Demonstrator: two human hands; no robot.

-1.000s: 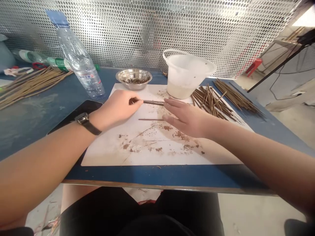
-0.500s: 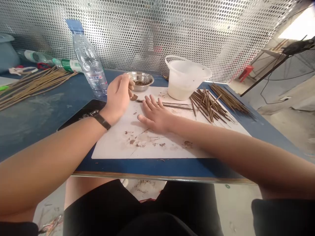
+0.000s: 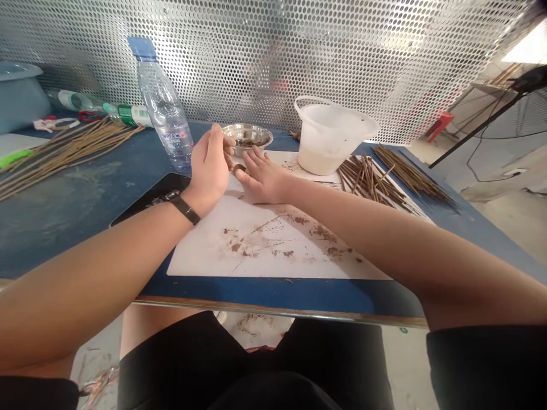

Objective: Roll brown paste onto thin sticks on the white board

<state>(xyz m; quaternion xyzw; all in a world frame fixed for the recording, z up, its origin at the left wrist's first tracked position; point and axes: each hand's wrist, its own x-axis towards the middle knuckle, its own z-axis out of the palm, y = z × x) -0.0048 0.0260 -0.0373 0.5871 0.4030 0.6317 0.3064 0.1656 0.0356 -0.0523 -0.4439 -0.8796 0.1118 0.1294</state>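
Brown piece: the small brown piece (image 3: 239, 167) is between the left fingertips and the right thumb, over the far part of the board (image 3: 205, 250).
Thin sticks: these thin sticks (image 3: 327, 183) lie on the board beyond the right forearm, partly hidden by it.
Room: the near half of the board carries crumbs (image 3: 288, 253) and reaches almost to the front edge of the bench (image 3: 85, 222).
Right hand: this hand (image 3: 261, 176) is palm down, with fingers somewhat spread and pointing away.
Left hand: this hand (image 3: 211, 165) is raised on its side, with fingers curled; whether it pinches the piece, I cannot tell.
Ahead: the bowl (image 3: 266, 142) is just beyond the fingers and limits the reach.
Right side: the tub (image 3: 318, 156) stands beside the stick pile (image 3: 370, 179).
Left side: the bottle (image 3: 168, 114) stands near the left hand, behind the black pad (image 3: 147, 199).
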